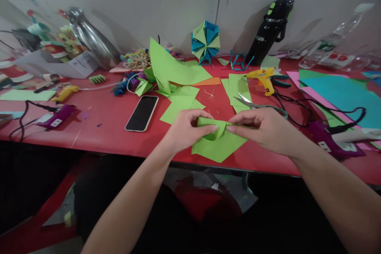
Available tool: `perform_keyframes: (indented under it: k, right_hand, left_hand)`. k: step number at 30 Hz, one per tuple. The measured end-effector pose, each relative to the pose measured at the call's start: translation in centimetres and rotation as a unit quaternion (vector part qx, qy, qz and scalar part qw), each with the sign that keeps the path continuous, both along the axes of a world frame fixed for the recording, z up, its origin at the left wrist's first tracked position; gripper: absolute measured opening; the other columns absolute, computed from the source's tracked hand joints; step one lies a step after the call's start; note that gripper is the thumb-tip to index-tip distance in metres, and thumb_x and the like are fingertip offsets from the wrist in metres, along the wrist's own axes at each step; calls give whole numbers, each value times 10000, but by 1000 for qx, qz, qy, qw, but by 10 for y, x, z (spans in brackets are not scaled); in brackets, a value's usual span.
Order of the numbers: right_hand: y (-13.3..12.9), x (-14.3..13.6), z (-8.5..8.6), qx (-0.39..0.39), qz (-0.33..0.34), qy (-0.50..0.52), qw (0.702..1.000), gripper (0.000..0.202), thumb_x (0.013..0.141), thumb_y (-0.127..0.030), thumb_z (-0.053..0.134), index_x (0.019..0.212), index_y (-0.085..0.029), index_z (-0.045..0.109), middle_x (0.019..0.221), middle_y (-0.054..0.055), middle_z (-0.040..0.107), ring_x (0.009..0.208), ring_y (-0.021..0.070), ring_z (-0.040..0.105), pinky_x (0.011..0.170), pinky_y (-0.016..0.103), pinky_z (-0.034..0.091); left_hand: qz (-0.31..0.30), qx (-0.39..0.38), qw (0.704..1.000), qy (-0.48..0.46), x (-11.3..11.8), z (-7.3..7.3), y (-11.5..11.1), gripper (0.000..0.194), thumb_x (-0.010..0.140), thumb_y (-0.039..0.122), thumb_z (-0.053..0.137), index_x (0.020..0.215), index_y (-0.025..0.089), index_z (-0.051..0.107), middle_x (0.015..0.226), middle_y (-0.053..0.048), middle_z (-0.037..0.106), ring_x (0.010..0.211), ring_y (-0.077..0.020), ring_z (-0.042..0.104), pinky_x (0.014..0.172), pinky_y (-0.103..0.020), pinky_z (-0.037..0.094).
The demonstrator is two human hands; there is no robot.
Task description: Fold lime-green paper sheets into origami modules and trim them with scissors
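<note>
Green sheet pinched in both hands at a crowded red table

Head view: at the table's near edge, the left hand and right hand each grip the sheet's upper part between thumb and fingers. Scissors lie just beyond the right hand, close in its way, with a yellow glue gun behind. A phone lies left of the left hand. Farther back stand a paper ball and black bottle.

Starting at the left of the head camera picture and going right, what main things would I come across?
Silver jug, phone, left hand, held green paper, right hand, purple socket block.
</note>
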State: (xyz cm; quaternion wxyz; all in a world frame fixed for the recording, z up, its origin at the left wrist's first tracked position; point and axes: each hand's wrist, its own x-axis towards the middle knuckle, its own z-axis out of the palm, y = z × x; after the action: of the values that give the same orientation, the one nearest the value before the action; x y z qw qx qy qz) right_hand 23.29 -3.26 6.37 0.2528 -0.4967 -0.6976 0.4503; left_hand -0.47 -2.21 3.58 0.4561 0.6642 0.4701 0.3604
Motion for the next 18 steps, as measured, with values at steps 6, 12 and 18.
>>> perform_keyframes:
  k: [6,12,18]
  right_hand:
    - [0,0,1,-2,-5,1,1000,210,821,-455,804,922,-271,803,880,23,806,788,219,729,684,317,552]
    - [0,-1,3,3,-8,8,1000,218,812,-463,813,907,-267,805,848,22,799,787,218,734,701,313,569]
    - [-1,0,2,7,3,6,1000,269,816,-513,794,916,-263,808,867,37,806,799,235,741,702,329,577]
  left_hand:
    - [5,-4,1000,-11,0,-2,0,275,756,398,855,903,182,769,713,-13,662,620,-138,577,584,-280,482]
    - [-4,-10,999,-47,0,-2,0,297,733,416,869,893,184,775,711,-30,696,647,-173,641,572,-288,526]
    - [-11,-25,998,-50,0,-1,1,297,725,417,875,884,186,776,708,-34,705,662,-187,665,575,-295,540]
